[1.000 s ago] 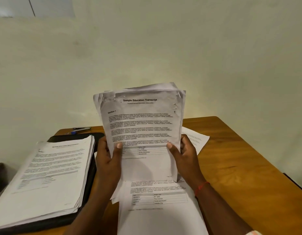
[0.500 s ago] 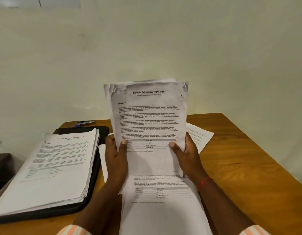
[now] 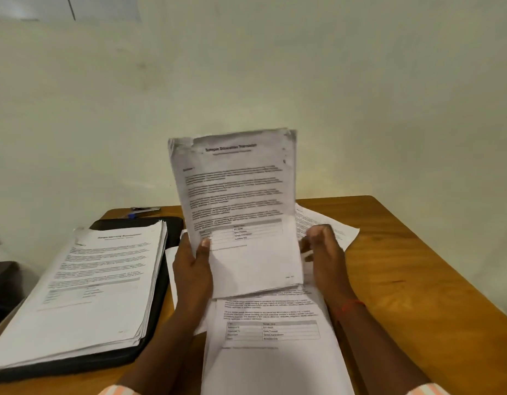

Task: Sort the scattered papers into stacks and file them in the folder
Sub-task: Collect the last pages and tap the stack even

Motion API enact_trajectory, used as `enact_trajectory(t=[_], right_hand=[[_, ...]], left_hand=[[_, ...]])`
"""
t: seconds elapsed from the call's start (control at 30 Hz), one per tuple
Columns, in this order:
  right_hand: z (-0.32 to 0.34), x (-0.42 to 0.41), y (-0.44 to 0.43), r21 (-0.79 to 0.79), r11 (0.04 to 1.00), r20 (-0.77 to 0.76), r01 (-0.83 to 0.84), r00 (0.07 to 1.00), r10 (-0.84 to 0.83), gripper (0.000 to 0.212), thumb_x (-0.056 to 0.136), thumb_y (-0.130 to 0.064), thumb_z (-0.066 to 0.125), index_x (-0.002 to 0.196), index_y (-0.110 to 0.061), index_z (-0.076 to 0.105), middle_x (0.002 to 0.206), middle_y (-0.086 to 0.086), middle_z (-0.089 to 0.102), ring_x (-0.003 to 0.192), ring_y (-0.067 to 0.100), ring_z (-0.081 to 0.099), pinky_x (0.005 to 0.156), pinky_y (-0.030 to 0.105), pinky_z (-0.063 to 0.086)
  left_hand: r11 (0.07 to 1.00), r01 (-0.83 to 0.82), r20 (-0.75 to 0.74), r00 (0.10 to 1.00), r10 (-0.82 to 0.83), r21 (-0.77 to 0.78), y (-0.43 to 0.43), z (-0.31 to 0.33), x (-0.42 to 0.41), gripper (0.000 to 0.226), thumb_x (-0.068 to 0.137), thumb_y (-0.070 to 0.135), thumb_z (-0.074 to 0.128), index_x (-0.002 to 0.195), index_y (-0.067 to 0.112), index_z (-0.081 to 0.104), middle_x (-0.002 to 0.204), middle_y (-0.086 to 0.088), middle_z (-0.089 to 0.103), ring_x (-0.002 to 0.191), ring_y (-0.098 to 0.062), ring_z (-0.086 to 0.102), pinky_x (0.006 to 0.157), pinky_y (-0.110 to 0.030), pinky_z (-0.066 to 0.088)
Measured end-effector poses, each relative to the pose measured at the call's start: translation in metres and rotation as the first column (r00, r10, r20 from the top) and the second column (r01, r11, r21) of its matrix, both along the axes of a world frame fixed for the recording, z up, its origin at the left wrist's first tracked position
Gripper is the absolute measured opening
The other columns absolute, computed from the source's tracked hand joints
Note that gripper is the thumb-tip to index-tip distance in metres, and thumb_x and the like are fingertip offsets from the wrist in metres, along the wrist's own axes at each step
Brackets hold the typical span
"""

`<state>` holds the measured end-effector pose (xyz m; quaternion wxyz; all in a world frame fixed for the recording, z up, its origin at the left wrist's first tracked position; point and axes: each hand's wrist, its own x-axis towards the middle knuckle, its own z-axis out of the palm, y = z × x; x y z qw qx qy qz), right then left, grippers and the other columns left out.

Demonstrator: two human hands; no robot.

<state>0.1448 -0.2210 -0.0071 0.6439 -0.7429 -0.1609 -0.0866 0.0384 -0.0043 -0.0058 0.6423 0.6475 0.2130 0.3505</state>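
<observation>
The right hand (image 3: 322,252) has slid off the front of the bundle of papers (image 3: 238,206). It now sits just beside the right edge, fingers curled and blurry, so I cannot tell if it holds anything. The left hand (image 3: 191,269) grips the bundle's lower left side, thumb flat on the front page. The bundle stands up, tipped a little left, its bottom edge on loose sheets (image 3: 272,334) lying on the wooden table (image 3: 403,280). To the left, a thick stack (image 3: 98,283) lies on the black folder (image 3: 174,228)
</observation>
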Motion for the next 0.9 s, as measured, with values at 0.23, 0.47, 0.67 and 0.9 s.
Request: enact_trajectory(t=[0.23,0.47,0.67,0.9], right_hand=[[-0.03,0.03,-0.025,-0.666,0.652,0.061,0.363,0.897,-0.437,0.056,0.086,-0.049,0.073,0.12,-0.009,0.054,0.115,0.016,0.06,0.101,0.03,0.062,0.079,0.042,0.06],[-0.03,0.033,-0.015,-0.703,0.622,0.069,0.345,0.903,-0.424,0.057,0.084,-0.043,0.077,0.123,-0.012,0.05,0.115,0.015,0.059,0.103,0.031,0.061,0.08,0.04,0.059],[-0.023,0.034,-0.019,-0.677,0.66,-0.014,0.326,0.891,-0.454,0.048,0.09,-0.029,0.075,0.127,-0.007,0.052,0.121,0.021,0.052,0.104,0.034,0.06,0.082,0.038,0.053],[-0.025,0.043,-0.03,-0.612,0.726,-0.071,0.314,0.892,-0.446,0.045,0.087,-0.024,0.078,0.12,-0.007,0.053,0.117,0.014,0.068,0.097,0.033,0.069,0.067,0.032,0.05]], left_hand=[[0.967,0.072,-0.147,0.983,-0.11,-0.242,0.001,-0.004,0.005,0.025,0.106,0.023,0.052,0.129,0.027,0.061,0.117,0.002,0.073,0.105,-0.022,0.07,0.097,-0.047,0.055],[0.946,0.038,-0.219,0.969,-0.113,-0.322,0.006,-0.007,0.008,0.025,0.106,0.024,0.053,0.129,0.02,0.062,0.114,-0.008,0.073,0.103,-0.03,0.069,0.095,-0.051,0.055],[0.919,0.03,-0.23,0.965,-0.13,-0.394,0.005,-0.006,0.006,0.025,0.105,0.028,0.056,0.128,0.021,0.064,0.11,-0.009,0.075,0.102,-0.034,0.07,0.092,-0.054,0.057],[0.902,0.047,-0.198,0.97,-0.144,-0.428,0.006,-0.007,0.004,0.026,0.105,0.027,0.056,0.129,0.02,0.064,0.111,-0.009,0.075,0.102,-0.034,0.07,0.084,-0.048,0.058]])
